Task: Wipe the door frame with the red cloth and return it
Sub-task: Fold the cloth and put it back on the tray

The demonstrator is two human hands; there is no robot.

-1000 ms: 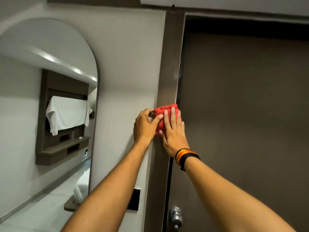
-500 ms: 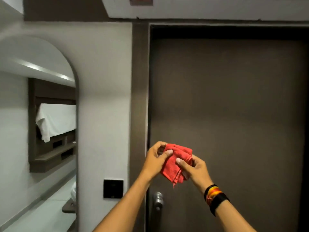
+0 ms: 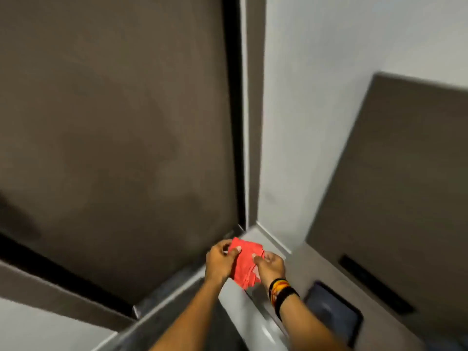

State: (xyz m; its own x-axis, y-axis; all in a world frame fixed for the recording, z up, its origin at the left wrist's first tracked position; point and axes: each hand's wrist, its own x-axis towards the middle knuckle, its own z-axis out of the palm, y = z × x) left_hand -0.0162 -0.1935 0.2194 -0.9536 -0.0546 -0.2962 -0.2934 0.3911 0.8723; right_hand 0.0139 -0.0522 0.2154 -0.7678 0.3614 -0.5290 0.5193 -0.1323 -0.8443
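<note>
The folded red cloth (image 3: 244,263) is held between both hands, low in the view and in front of the door's bottom right corner. My left hand (image 3: 219,261) pinches its left edge with thumb on top. My right hand (image 3: 270,264), with a striped and black wristband, grips its right edge. The dark brown door (image 3: 114,122) fills the left half. The door frame's right post (image 3: 253,110) runs down just above the cloth; the cloth is off the frame. The picture is motion-blurred.
A pale wall (image 3: 329,72) stands right of the frame. A brown panel (image 3: 392,186) with a dark slot leans in at the right. A dark rectangular object (image 3: 334,310) lies on the grey floor (image 3: 291,287) below my right wrist.
The view has swung from the frame's left post to its right post and tilted down toward the floor. Both hands pulled the cloth off the frame and now hold it low between them.
</note>
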